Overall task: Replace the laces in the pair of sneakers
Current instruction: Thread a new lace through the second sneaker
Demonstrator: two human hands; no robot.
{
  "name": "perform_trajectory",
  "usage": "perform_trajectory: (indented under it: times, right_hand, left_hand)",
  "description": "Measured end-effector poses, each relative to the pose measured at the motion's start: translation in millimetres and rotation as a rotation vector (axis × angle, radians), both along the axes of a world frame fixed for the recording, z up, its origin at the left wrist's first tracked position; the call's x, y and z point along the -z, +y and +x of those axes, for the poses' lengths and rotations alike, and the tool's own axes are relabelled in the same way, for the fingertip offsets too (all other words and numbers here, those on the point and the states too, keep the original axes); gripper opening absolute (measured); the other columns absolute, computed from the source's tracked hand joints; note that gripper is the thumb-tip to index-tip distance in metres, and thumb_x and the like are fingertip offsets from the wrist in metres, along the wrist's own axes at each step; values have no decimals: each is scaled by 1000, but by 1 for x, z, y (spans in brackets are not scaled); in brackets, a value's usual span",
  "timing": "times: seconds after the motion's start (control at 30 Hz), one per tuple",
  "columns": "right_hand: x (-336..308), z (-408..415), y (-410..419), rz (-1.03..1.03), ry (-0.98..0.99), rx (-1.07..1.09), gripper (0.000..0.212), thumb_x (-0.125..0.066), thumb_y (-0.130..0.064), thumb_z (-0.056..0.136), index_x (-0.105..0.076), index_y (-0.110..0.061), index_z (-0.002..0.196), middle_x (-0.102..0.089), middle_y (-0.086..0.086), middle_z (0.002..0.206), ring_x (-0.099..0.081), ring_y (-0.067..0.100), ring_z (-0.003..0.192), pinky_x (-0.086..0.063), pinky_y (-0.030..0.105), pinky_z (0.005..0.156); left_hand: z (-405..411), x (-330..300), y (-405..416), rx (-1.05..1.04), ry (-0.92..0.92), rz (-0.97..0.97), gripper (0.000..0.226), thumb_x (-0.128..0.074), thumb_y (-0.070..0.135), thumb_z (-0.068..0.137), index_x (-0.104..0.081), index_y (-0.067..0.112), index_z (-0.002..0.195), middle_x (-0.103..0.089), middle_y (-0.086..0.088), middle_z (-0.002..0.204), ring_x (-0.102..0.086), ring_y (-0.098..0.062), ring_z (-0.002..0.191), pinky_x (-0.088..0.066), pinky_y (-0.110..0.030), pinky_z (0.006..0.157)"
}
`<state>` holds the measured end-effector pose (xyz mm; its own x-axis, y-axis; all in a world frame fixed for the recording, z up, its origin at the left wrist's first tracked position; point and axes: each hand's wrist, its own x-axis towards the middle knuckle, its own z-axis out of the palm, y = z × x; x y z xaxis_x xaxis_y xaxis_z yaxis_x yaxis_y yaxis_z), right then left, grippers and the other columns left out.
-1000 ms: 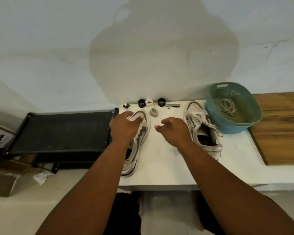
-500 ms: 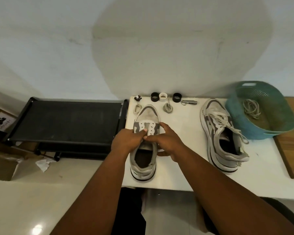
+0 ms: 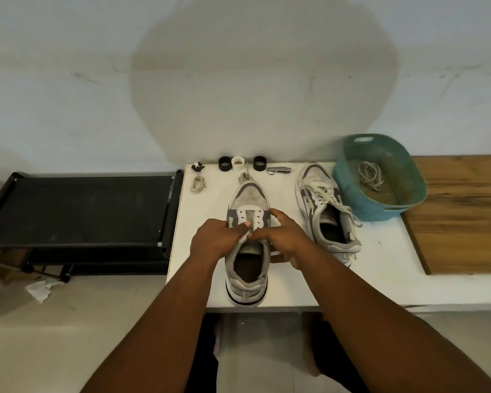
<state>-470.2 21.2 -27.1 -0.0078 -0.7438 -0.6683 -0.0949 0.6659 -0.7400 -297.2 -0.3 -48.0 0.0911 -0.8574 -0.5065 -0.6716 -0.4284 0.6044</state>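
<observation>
Grey-and-white unlaced sneaker [image 3: 247, 245] stands upright mid-table [image 3: 386, 268], toe toward the wall. Left hand [image 3: 214, 241] and right hand [image 3: 284, 239] meet over its tongue, fingers curled, pinching the eyelet flaps from either side. Laced sneaker [image 3: 325, 211] lies just right, beside a teal basket [image 3: 408, 177] holding a lace bundle [image 3: 370, 172]. Another lace [image 3: 198, 183] lies near the table's far left corner.

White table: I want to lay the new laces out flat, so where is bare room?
Bare patches on the white table: in front of the laced sneaker, near the wooden board; and left of the unlaced sneaker, below the small lace bundle. The back edge is crowded.
</observation>
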Motion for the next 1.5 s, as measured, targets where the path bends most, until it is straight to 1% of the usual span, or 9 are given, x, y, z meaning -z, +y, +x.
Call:
perform_trajectory:
  times: [0.27,0.4,0.5,0.63,0.83,1.1,1.17,1.3,1.5]
  right_hand:
    - [2,-8,-14,-29,62,12,102,-88,-21,64,-38,-37,151,-60,5,134,-66,25,103,-63,40,74]
    - [-16,-13,-11,-154,216,-77,98,-90,-31,70,-37,-27,152,-57,-4,131,-56,16,110,-52,32,91]
    - [-46,-25,-19,-282,372,-95,83,-88,-38,71,-49,-27,143,-60,-5,122,-60,16,114,-47,26,85]
    - [-84,-83,-50,-454,559,-44,32,-85,-32,67,-73,-22,95,-74,-3,90,-71,17,87,-56,30,73]
    - [-93,-200,-90,-322,703,-37,17,-84,-25,71,-71,-24,82,-72,-1,80,-69,19,79,-60,36,74]
    - [-18,-270,-151,-101,1083,-330,21,-69,-24,88,-67,-15,107,-65,9,96,-61,28,90,-51,35,77]
    - [-10,-267,-161,34,1057,-480,19,-62,-24,94,-64,-10,107,-59,11,89,-60,31,90,-54,40,80]
    - [7,-264,-170,12,1150,-651,42,-68,-21,90,-62,-9,131,-63,14,123,-62,34,112,-53,43,91]
    - [-10,-260,-160,-3,1201,-607,25,-87,-14,71,-72,-8,89,-65,7,85,-62,28,84,-55,37,80]
  left_hand:
    - [-5,0,-13,108,-9,-15,50,-62,71,88,-76,23,84,-72,2,78,-70,-22,81,-53,-33,72]
    - [-12,-23,-11,131,-243,-166,58,-61,72,86,-72,28,121,-73,2,116,-68,-23,110,-53,-37,92]
    - [-48,-61,-25,159,-174,-423,56,-65,68,85,-68,32,128,-72,9,122,-66,-16,113,-52,-36,96]
    - [-125,-107,-66,341,80,-503,35,-71,55,89,-76,30,113,-77,11,107,-70,-6,100,-54,-30,93]
    - [-241,-104,-114,514,147,-420,27,-70,47,93,-79,26,107,-78,5,100,-72,-14,94,-56,-34,91]
    - [-316,-54,-147,571,197,-332,31,-56,17,104,-71,26,130,-65,2,139,-60,-17,126,-41,-24,110]
    - [-319,-45,-153,519,255,-309,31,-54,12,103,-73,24,125,-69,0,133,-63,-18,121,-49,-34,110]
    - [-318,-44,-156,315,492,-214,29,-50,9,105,-74,23,112,-74,-4,108,-72,-19,96,-62,-42,91]
    - [-277,-63,-141,199,653,-228,14,-62,15,102,-74,21,107,-75,-3,96,-66,-13,75,-59,-24,71]
